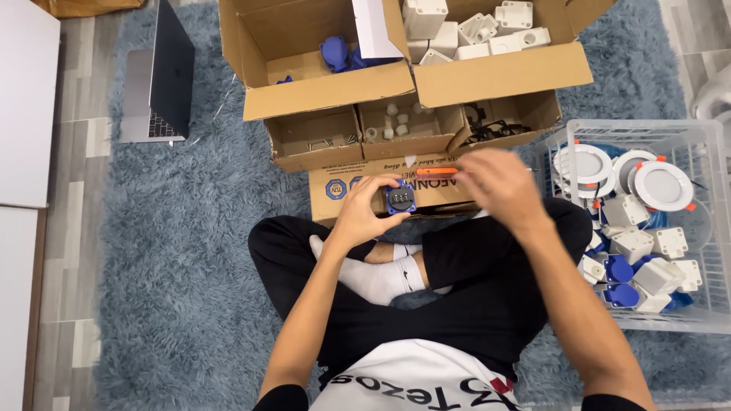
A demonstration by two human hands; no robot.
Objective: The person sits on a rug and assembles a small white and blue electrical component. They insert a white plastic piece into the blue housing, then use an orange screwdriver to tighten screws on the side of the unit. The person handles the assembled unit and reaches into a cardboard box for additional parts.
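Cross-legged seated person on a shaggy blue-grey rug [190, 289], viewed from above. Left hand [364, 215], fingers closed around a small blue socket part [400, 199], holds it face-up just above the knees, against the near wall of a low cardboard box [343, 186]. Right hand [499, 186], motion-blurred, fingers clenched on an orange-handled screwdriver [438, 171] lying roughly level, its tip towards the socket part.

Step in hand, as judged: fastening or loosening a screw on the part's face. The next move would call for seating the tip squarely in a screw head while the left hand steadies the part; the blur leaves the tip's contact unclear.

To the right, at the rug's right edge, a white wire basket [708, 228] of round white downlights, white housings and blue caps, close beside the right forearm. Beyond the hands, open compartmented cartons [411, 114] with screws, small white fittings, cables, blue parts and white housings. Far left, an open laptop [164, 76]. Nothing lies between the hands.
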